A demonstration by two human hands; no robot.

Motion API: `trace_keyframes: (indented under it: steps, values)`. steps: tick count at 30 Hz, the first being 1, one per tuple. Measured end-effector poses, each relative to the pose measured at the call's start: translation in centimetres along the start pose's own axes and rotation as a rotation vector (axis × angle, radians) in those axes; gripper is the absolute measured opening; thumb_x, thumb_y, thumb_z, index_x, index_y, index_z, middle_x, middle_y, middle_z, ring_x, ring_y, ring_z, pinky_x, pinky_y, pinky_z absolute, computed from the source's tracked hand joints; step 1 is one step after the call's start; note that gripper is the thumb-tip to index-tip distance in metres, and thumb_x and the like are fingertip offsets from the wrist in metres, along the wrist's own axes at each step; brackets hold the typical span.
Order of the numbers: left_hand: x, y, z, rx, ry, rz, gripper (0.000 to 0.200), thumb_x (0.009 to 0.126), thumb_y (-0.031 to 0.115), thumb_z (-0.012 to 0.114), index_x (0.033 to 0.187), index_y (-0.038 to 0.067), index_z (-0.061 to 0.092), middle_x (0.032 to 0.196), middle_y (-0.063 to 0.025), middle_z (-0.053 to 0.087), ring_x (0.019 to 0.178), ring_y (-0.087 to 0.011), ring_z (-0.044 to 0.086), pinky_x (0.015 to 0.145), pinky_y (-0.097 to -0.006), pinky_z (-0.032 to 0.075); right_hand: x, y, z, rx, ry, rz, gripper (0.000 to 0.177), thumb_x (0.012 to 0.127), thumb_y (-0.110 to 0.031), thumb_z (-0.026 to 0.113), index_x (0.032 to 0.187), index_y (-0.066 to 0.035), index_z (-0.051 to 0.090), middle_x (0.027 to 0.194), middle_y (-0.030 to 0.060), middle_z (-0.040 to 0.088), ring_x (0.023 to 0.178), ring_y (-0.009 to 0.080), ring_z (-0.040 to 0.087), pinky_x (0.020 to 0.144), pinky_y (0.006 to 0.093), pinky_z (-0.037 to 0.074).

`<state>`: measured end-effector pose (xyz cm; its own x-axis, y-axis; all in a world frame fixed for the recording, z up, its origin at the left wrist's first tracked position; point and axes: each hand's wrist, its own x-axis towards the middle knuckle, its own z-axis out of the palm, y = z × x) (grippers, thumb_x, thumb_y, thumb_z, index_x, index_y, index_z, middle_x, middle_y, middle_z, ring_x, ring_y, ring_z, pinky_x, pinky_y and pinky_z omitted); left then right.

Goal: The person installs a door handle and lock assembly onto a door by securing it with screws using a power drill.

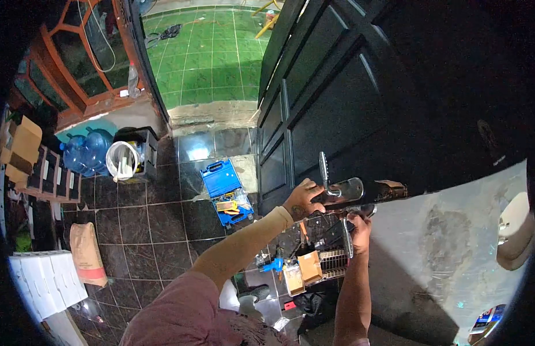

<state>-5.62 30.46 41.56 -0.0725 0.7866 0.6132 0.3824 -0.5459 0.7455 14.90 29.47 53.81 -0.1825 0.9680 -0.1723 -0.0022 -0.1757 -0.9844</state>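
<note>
A dark panelled door [336,98] stands open on the right. At its edge, a metal handle plate with a lever [347,189] lies against one face, and my left hand [304,199] is closed on it near the lever. On the other side of the edge, my right hand [360,228] grips a second handle plate [366,210], whose lever [348,237] points down beside the fingers. A rough cut-out in the door edge [391,188] shows just beyond the plates.
An open blue toolbox [221,180] lies on the dark tiled floor. Cardboard boxes [309,267] and a blue tool [273,265] are below my hands. Water bottles [97,147], a white bucket [122,160] and a paper sack [87,254] stand left.
</note>
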Motion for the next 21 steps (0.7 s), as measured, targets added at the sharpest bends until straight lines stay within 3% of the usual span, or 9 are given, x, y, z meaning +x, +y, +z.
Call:
trace_keyframes:
  steps: [3, 6, 9, 11, 21]
  values:
    - [-0.2, 0.3, -0.3, 0.007, -0.095, -0.094, 0.074, 0.062, 0.042, 0.081, 0.123, 0.004, 0.062, 0.102, -0.0121, 0.061, 0.095, -0.0327, 0.053, 0.086, -0.0438, 0.047, 0.4, 0.9, -1.0, 0.011, 0.033, 0.008, 0.036, 0.079, -0.007, 0.063, 0.114, -0.002, 0.06, 0.105, 0.0058, 0.066, 0.097, 0.0194, 0.062, 0.088, 0.0337, 0.047]
    - [-0.3, -0.6, 0.0, -0.013, -0.079, -0.056, 0.077, 0.061, 0.042, 0.082, 0.125, 0.005, 0.062, 0.102, -0.0117, 0.061, 0.091, -0.0318, 0.053, 0.083, -0.0423, 0.048, 0.0, 0.5, -1.1, -0.012, 0.049, 0.064, 0.033, 0.08, -0.007, 0.063, 0.112, -0.002, 0.061, 0.102, 0.0059, 0.067, 0.095, 0.0188, 0.062, 0.089, 0.0337, 0.047]
    - [0.3, -1.5, 0.1, -0.024, -0.062, 0.054, 0.076, 0.059, 0.039, 0.083, 0.124, 0.005, 0.062, 0.097, -0.0111, 0.06, 0.087, -0.0309, 0.052, 0.078, -0.0408, 0.048, -0.1, 0.0, -0.7, -0.082, 0.068, 0.007, 0.023, 0.08, -0.008, 0.063, 0.101, 0.0, 0.065, 0.095, 0.0065, 0.067, 0.084, 0.0182, 0.063, 0.081, 0.0334, 0.05]
    - [-0.3, -0.7, 0.8, -0.025, 0.013, 0.016, 0.074, 0.058, 0.037, 0.084, 0.121, 0.005, 0.063, 0.094, -0.0108, 0.058, 0.084, -0.0307, 0.051, 0.075, -0.0406, 0.048, -0.8, -0.8, 0.6, -0.024, 0.101, 0.001, 0.02, 0.079, -0.009, 0.063, 0.096, 0.002, 0.065, 0.091, 0.0067, 0.067, 0.079, 0.018, 0.063, 0.075, 0.0331, 0.051]
    - [0.0, 0.9, 0.9, -0.036, 0.079, -0.016, 0.064, 0.056, 0.031, 0.084, 0.109, 0.001, 0.064, 0.093, -0.0101, 0.053, 0.086, -0.0311, 0.052, 0.075, -0.0435, 0.047, -0.2, 0.5, -0.9, -0.101, 0.114, 0.05, 0.018, 0.079, -0.006, 0.061, 0.094, 0.002, 0.066, 0.093, 0.0074, 0.068, 0.083, 0.0184, 0.064, 0.079, 0.0324, 0.05]
